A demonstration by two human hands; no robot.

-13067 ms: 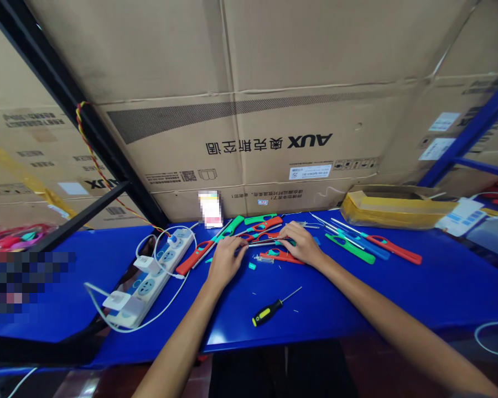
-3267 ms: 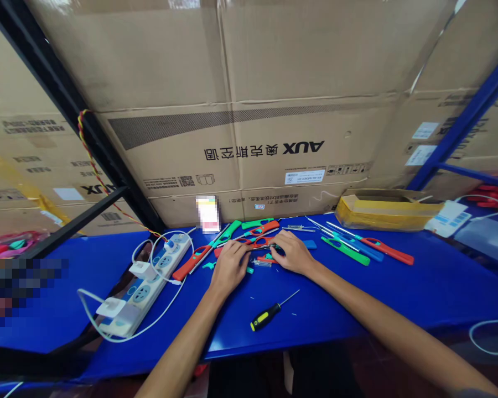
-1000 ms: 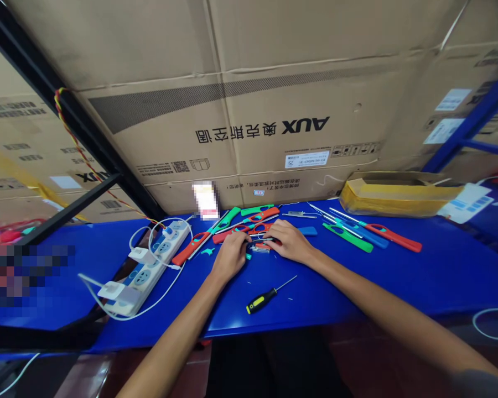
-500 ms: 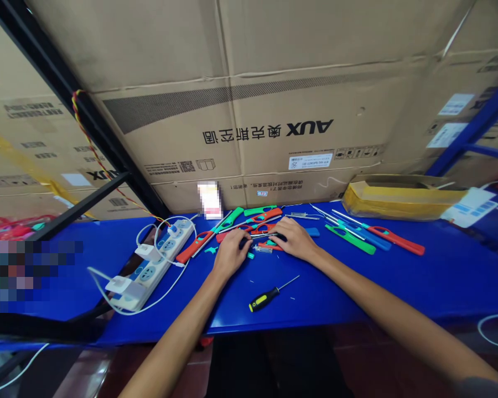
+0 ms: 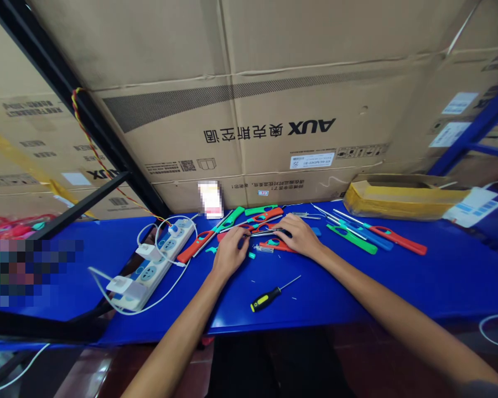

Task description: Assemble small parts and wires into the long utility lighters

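While both hands sit close together mid-bench, what goes in the log?

Left bare hand (image 5: 231, 251) curled, its fingertips (image 5: 241, 234) drawn in on one end of a slim steel rod (image 5: 265, 234); reads as a pinch. Right bare hand (image 5: 299, 235) lies over the other end, fingers loosely together. Whether it grips, I can't tell.

Where's the rod?

Held low over a bright blue workbench (image 5: 357, 293), across a red plastic utility lighter (image 5: 276, 245). Whether they touch is hidden by the fingers.

And the step in hand?

Two-handed work on that rod, by the look of it, among loose parts: a tiny teal plastic piece (image 5: 252, 255) and a small steel fitting (image 5: 264, 249) lie just below the hands.

What does the next move call for?

My judgement: a steady hold on both ends, since the rod is thin and those small bits sit close to the wrists.

Anything else nearby?

A black-and-yellow screwdriver (image 5: 265, 301) lies well apart, nearer the body. A white power strip (image 5: 157, 265) sits left; green, blue and red lighters (image 5: 375, 239) lie right.
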